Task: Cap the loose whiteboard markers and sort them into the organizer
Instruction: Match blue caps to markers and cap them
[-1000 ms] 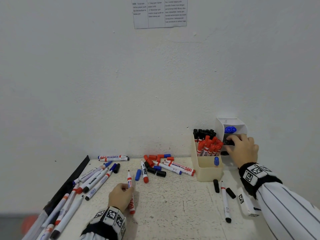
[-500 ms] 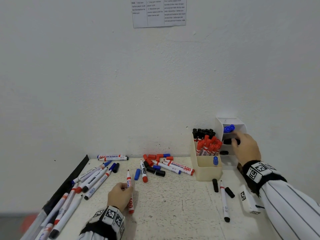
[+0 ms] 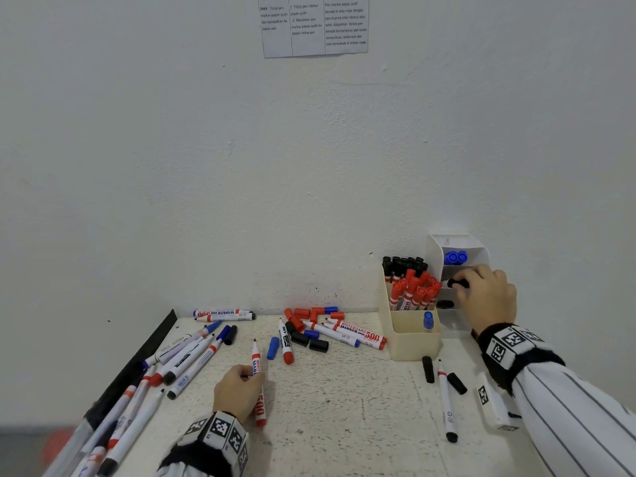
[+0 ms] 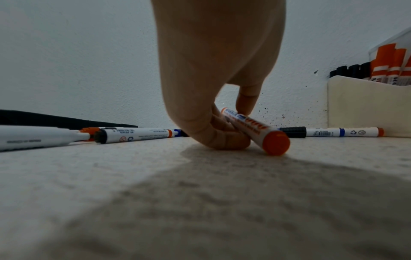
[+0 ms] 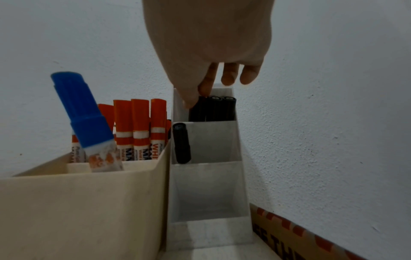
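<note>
My right hand (image 3: 469,282) reaches into the second tier of the white stepped organizer (image 3: 481,251). Its thumb and forefinger pinch the top of a capped black marker (image 3: 453,283). In the right wrist view the right hand (image 5: 198,98) holds this black marker (image 5: 200,112) beside two other black ones. One more black marker (image 5: 181,142) stands a tier lower. My left hand (image 3: 253,373) rests on the table and grips an uncapped red marker (image 3: 260,407), tip pointing away. The left wrist view shows the left hand (image 4: 231,121) curled round the red marker (image 4: 266,135).
A cream organizer (image 3: 413,346) holds several red and black markers and one blue. Loose caps and markers (image 3: 309,325) lie by the wall, and more markers (image 3: 186,356) along the left edge. A thin marker (image 3: 445,397), black caps (image 3: 427,369) and a tagged white box (image 3: 492,401) lie at the right.
My right hand has shifted only slightly at the white organizer, still on the black marker. The left hand keeps the red marker in the same spot.
</note>
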A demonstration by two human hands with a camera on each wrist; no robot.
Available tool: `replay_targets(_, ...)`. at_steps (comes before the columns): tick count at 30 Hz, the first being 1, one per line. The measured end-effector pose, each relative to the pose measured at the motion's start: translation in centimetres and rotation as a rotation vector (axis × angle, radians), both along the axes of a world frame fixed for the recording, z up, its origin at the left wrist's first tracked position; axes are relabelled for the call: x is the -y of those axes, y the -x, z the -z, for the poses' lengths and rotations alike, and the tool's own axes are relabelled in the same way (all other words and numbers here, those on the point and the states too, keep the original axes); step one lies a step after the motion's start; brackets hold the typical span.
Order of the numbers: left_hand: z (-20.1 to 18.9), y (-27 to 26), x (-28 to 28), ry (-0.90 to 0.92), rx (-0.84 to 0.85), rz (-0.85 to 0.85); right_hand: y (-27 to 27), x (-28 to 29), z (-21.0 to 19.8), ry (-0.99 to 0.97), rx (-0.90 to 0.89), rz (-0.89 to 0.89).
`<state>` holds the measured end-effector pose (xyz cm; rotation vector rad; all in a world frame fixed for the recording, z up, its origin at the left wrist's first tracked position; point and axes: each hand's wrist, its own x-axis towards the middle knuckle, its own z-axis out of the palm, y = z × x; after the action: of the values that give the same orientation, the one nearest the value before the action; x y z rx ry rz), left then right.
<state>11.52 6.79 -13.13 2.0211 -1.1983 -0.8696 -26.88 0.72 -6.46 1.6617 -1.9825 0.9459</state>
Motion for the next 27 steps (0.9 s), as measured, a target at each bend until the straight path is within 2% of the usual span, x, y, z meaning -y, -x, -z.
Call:
replay_targets(8, 0.2, -0.1, 0.2, 0.001, 0.016, 0.013, -0.8, 0.3, -0.3, -0.121, 0.094, 0.062)
replay_targets(19, -0.2, 0.1, 0.2, -0.020, 0.006, -0.012, -0.7, -0.1, -1.4, -0.137, 0.267, 0.069)
replay_targets(27, -0.5, 0.2, -0.2, -0.019, 0.002, -0.010, -1.1, 0.0, -1.3, -0.176, 0.246, 0.075)
